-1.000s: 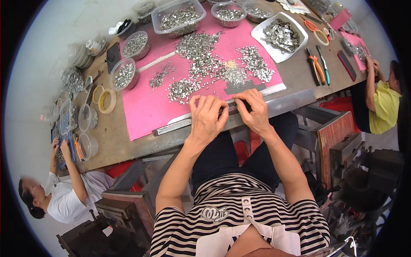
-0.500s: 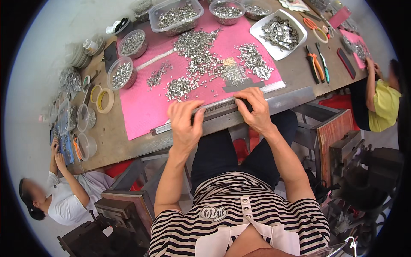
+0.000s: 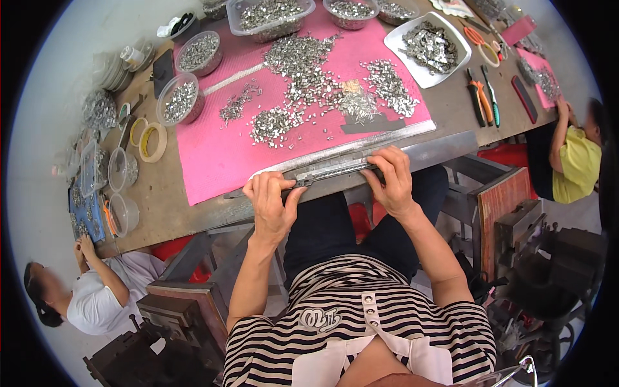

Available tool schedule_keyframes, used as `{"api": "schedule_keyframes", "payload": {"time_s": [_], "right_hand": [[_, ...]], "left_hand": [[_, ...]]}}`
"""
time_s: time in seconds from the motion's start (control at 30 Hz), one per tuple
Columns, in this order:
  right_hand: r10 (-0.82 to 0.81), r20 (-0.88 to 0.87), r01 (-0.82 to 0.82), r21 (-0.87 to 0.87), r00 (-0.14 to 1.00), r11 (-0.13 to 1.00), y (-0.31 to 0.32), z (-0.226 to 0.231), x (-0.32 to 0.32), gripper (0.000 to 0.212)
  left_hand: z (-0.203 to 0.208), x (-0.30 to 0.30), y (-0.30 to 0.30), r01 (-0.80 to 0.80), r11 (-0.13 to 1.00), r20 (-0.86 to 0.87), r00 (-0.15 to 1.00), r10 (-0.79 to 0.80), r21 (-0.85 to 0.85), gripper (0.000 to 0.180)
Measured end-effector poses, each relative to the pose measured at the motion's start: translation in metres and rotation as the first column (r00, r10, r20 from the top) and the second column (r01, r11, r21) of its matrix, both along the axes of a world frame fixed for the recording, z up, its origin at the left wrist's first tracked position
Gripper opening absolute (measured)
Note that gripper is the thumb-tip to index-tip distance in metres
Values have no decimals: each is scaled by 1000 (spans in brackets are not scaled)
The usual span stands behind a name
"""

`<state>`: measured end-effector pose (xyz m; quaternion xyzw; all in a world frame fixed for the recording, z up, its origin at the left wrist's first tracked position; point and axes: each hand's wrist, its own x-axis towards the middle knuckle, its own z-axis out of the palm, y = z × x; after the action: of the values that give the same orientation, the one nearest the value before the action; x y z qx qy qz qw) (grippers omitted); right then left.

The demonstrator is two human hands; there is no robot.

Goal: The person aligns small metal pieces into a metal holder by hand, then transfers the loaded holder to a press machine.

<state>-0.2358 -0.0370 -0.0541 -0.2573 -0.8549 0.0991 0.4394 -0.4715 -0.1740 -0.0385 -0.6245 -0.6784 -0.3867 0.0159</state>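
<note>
A long, narrow metal strip, with a fine row of small shiny parts along it, lies between my hands at the near edge of the bench. My left hand pinches its left end between thumb and fingers. The right hand grips the other end, thumb below and fingers on top. Just beyond, on a pink mat, are loose piles of small silvery metal pieces. A heap of thin, pale pieces lies nearest my right hand, beside a flat grey plate.
Clear tubs of metal pieces line the mat's far and left sides. At right are a white tray, orange-handled pliers and a red case. Tape rolls lie left. People sit at both sides.
The strip has tilted, so a bright, shiny row shows where a dark toothed one did. My left hand has come slightly nearer, and the right has moved a little right and nearer.
</note>
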Motion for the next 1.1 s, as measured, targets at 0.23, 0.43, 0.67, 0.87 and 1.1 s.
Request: {"api": "schedule_keyframes", "payload": {"time_s": [0.23,0.43,0.67,0.87,1.1], "right_hand": [[-3,-3,3,-6,1000,1000,1,1,0,44],[108,132,-86,-163,985,983,17,27,-2,38],[172,203,-142,-154,964,978,49,50,-16,25],[229,168,-200,-170,959,965,68,52,-57,18],[320,327,-248,-242,889,938,82,56,-52,23]], "left_hand": [[0,0,0,6,1000,-10,1000,-6,9,34],[12,-12,13,-20,995,60,998,27,-102,31],[29,-7,37,153,984,-22,988,-155,-96,39],[25,14,69,249,950,-238,927,-291,-189,41],[28,-30,38,85,968,-268,952,-150,-238,49]]}}
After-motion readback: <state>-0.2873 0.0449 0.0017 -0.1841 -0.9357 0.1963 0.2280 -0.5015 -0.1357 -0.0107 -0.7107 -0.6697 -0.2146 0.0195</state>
